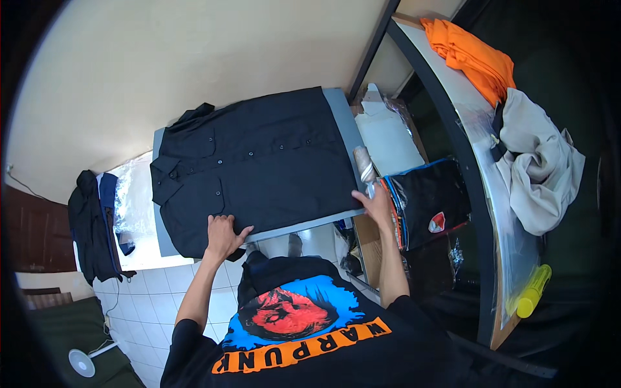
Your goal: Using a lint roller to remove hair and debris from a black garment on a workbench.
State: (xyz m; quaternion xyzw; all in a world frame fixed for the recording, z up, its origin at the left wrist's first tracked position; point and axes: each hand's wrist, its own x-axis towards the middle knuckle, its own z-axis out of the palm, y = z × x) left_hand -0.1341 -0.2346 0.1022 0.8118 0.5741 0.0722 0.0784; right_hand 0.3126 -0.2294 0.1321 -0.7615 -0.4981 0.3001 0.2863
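Note:
A black button-front shirt (272, 155) with chest pockets lies spread on a grey board (337, 107), its collar to the left and hem to the right. My left hand (224, 238) rests on the shirt's near edge, fingers on the cloth and thumb stretched to the right. At the near right corner, my right hand (378, 204) has its thumb by the hem and its fingers apart from it. Just beyond those fingers is a pale, shiny cylindrical thing (364, 165); its kind is unclear, and I cannot tell whether the fingertips touch it.
Dark folded garments (94, 226) and clear plastic (134, 200) lie left of the board. To the right are a packed black garment (433, 204) and a shelf (475, 139) bearing orange cloth (475, 58), light grey cloth (540, 161) and a yellow bottle-like object (534, 291).

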